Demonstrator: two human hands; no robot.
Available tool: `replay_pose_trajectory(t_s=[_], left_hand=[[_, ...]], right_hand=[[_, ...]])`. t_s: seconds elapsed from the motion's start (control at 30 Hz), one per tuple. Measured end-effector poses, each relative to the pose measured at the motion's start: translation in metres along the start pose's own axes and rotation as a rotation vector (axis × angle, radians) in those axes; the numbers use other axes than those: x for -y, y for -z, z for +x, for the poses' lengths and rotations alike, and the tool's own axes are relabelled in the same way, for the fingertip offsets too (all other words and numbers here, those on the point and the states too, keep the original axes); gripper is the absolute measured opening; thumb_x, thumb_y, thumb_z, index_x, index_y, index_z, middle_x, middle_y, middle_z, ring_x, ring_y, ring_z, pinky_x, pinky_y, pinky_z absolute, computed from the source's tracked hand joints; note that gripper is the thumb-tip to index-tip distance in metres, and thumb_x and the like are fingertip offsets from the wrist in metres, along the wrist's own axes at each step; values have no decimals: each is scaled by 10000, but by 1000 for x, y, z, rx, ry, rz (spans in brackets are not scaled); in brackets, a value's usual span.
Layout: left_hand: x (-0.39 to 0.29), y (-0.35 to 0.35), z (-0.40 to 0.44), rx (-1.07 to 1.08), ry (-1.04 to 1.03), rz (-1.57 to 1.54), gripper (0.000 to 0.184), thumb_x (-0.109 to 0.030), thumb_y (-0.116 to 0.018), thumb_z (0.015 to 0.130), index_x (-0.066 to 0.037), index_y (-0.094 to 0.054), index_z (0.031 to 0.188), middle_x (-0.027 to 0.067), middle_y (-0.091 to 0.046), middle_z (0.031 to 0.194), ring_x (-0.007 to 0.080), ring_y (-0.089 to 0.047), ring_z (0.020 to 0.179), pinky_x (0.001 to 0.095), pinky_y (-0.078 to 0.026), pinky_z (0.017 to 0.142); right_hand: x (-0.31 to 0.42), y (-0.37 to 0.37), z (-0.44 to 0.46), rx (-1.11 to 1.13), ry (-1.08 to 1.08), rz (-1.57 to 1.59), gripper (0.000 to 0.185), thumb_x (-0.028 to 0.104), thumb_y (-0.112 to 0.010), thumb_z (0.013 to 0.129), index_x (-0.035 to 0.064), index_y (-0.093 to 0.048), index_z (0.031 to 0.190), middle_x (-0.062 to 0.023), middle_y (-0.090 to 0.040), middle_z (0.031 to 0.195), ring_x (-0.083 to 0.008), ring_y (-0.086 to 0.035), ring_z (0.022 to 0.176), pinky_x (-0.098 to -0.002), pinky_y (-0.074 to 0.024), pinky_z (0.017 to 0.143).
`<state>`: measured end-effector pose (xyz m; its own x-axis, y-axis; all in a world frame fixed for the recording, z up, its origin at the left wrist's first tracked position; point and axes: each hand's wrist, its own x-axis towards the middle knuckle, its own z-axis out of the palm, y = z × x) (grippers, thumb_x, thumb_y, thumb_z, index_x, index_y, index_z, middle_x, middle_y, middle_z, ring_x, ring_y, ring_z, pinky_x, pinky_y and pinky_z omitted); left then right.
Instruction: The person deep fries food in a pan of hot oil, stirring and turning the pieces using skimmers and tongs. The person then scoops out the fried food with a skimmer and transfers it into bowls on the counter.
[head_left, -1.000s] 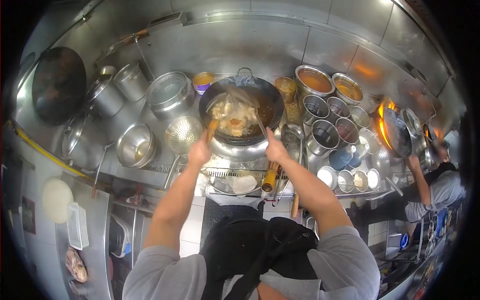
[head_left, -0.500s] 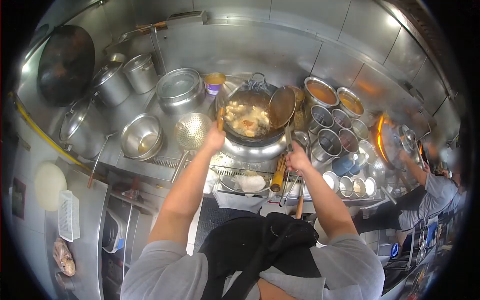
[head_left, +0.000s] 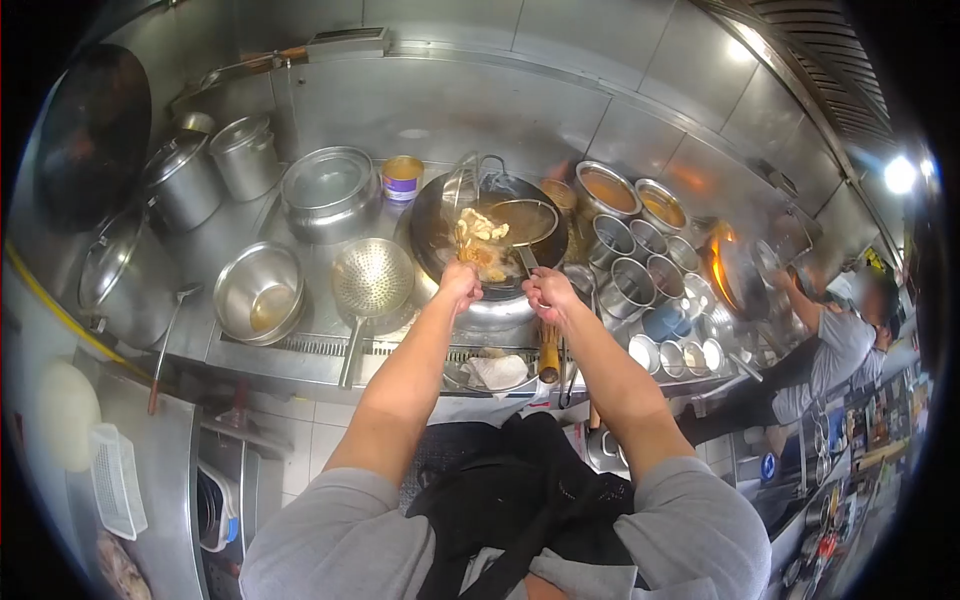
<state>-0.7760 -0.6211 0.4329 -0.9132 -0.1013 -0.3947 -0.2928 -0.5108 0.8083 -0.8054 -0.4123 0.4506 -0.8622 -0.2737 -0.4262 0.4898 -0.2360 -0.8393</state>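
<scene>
My left hand [head_left: 462,284] is closed round the wooden handle of a metal utensil [head_left: 461,188]; its head is blurred, so I cannot tell its exact kind. My right hand [head_left: 549,291] grips a round mesh strainer [head_left: 527,222] by its handle, with the mesh held over the right side of the wok. Pale and golden-brown food pieces [head_left: 484,226] lie in the dark wok [head_left: 425,212], near the utensil and left of the strainer. Both hands are close together at the wok's near edge.
A perforated ladle [head_left: 373,275], steel bowl [head_left: 258,295] and large pot [head_left: 325,188] stand left, with a purple can [head_left: 403,180] behind. Several steel containers [head_left: 628,286] stand right. Farther right, a co-worker [head_left: 850,340] reaches towards another wok [head_left: 738,268] with flames beside it.
My hands have come closer together at the wok. The strainer has moved left and levelled over it, the utensil shifts to the right among the food, and the camera view has shifted.
</scene>
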Motion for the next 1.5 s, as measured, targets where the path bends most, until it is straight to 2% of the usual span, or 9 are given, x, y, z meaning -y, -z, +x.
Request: replay_pose_trajectory(t_s=[0.1, 0.27, 0.43, 0.63, 0.8, 1.03, 1.17, 1.27, 1.5], left_hand=[[2, -10, -3, 79, -40, -158, 120, -26, -453, 940, -142, -448, 970, 13, -395, 631, 133, -372, 468, 296, -288, 399], [17, 21, -6, -110, 73, 98, 103, -59, -454, 978, -116, -530, 1018, 62, -500, 723, 205, -541, 606, 368, -494, 526], [-31, 20, -4, -156, 44, 58, 153, -6, -410, 962, -88, -524, 1025, 75, -497, 748, 174, -505, 591, 320, -444, 474], [-50, 4, 26, -64, -8, -37, 155, 36, -398, 926, -66, -503, 978, 62, -471, 715, 143, -468, 545, 271, -365, 439], [-45, -26, 16, -65, -81, -14, 155, 33, -395, 938, -40, -519, 996, 65, -488, 750, 140, -489, 559, 266, -408, 448], [-29, -80, 7, 69, -24, -480, 100, -17, -441, 1009, 19, -506, 1077, 78, -511, 783, 127, -493, 579, 220, -439, 459], [-34, -39, -19, 190, 43, -577, 93, -28, -358, 1025, 34, -415, 1064, 93, -491, 796, 141, -485, 607, 221, -430, 484], [-45, 0, -40, 194, -12, -605, 118, -68, -348, 1034, 39, -396, 1048, 108, -508, 816, 143, -491, 626, 229, -428, 496], [-37, 157, -114, 172, -135, -354, 122, -73, -443, 1005, 28, -475, 1067, 108, -569, 834, 138, -548, 649, 238, -405, 478]], right_hand=[[5, -18, -20, -47, 135, -55, 335, -77, -408, 912, 10, -424, 1235, -123, -509, 701, -183, -489, 513, -305, -373, 402], [-30, -2, -35, -84, 145, -291, 739, -78, -413, 893, 69, -142, 1565, -112, -548, 742, -162, -475, 473, -316, -368, 375], [-25, 8, -38, -19, 101, -241, 774, -97, -349, 873, 153, -160, 1581, -82, -517, 729, -155, -476, 498, -321, -395, 398], [30, -13, -18, 66, 345, -872, 750, -97, -411, 868, 143, -259, 1561, -146, -591, 731, -214, -521, 495, -379, -425, 401], [93, -59, -17, -17, 566, -1419, 622, -29, -502, 837, 65, -433, 1448, -291, -606, 1241, -408, -607, 1146, -475, -510, 922], [147, -15, -105, -190, 648, -1477, 711, -9, -506, 828, 151, -373, 1508, -305, -612, 1207, -425, -613, 1112, -488, -495, 913], [91, 93, -124, -137, 1102, -1295, 764, -23, -501, 794, 90, -322, 1528, -303, -650, 1090, -453, -634, 1022, -496, -481, 885], [56, 98, -165, -163, 612, -1307, 762, -31, -478, 799, 83, -318, 1536, -296, -644, 1142, -433, -631, 1062, -463, -479, 914], [-21, 24, -213, -95, 484, -1367, 766, -25, -496, 807, 81, -305, 1541, -284, -471, 1440, -391, -468, 1341, -387, -372, 1122]])
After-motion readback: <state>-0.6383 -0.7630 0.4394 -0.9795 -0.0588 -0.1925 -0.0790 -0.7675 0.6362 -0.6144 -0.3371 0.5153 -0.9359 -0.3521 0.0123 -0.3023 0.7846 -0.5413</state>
